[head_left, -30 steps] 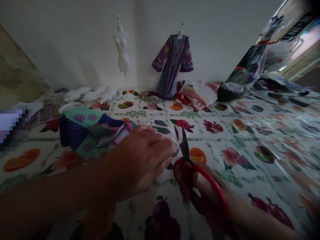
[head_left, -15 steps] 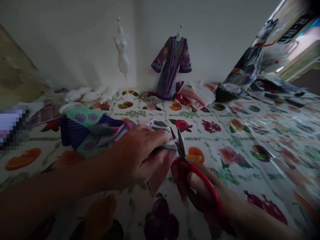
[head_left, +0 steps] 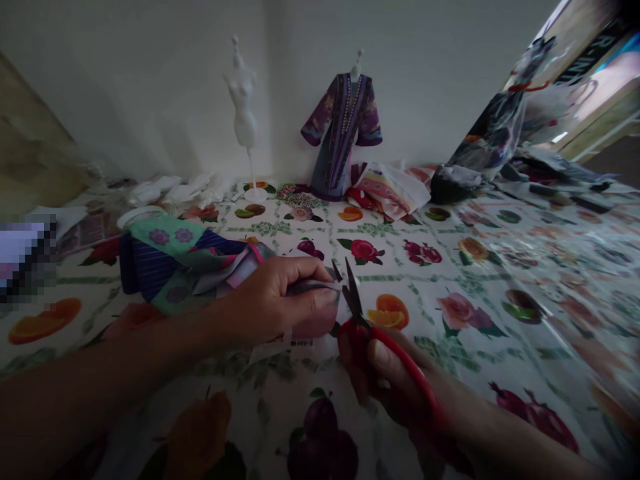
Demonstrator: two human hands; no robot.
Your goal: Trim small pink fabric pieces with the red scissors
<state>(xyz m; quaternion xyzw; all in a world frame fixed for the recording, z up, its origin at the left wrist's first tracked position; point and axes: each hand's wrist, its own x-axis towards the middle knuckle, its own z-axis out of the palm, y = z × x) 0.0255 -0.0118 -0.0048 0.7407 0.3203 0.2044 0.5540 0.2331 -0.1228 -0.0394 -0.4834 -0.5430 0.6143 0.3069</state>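
Observation:
My left hand pinches a small piece of fabric, pinkish with a pale edge, over the middle of the table. In my right hand are red-handled scissors, their blades parted and pointing up and away from me. The blade tips lie just right of the left fingertips, close to the fabric's edge; whether they touch it I cannot tell. Left of my left hand, a bundle of patterned cloth in green, navy stripes and pink lies on the table. Part of the fabric is hidden behind my left fingers.
Against the wall stand a bare white mini mannequin and another wearing a purple robe. Folded cloth lies beside the robe. A plastic bag is at the right, white plastic pieces at the left. A fruit-print tablecloth covers the table.
My left hand has turned and shifted slightly left, and the fabric's hanging end now appears curled up near the fingers. The scissors have moved slightly left, blades still apart.

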